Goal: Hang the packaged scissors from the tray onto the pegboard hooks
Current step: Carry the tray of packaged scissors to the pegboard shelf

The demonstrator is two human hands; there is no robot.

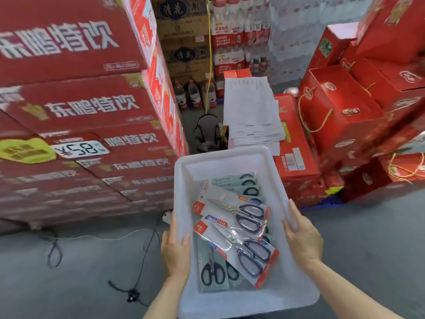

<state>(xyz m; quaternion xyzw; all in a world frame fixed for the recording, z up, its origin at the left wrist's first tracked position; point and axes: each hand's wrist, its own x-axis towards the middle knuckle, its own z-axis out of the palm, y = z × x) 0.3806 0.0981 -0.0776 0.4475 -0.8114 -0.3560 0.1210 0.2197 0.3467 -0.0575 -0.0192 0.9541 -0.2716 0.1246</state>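
I hold a white plastic tray (pixel 220 162) in front of me above the floor. My left hand (pixel 176 252) grips its left rim and my right hand (pixel 302 240) grips its right rim. Inside lie several packaged scissors (pixel 234 217): dark-handled pairs on white and red cards on top, smaller black-handled pairs on pale green cards (pixel 212 270) beneath and at the far end. No pegboard or hooks are in view.
Stacked red drink cartons (pixel 76 116) with a ¥58 price tag (pixel 80 148) rise at the left. Red gift boxes (pixel 358 107) pile up at the right, papers (pixel 250 111) on one. Bottled water packs and cartons stand behind. A black cable (pixel 140 268) crosses the grey floor.
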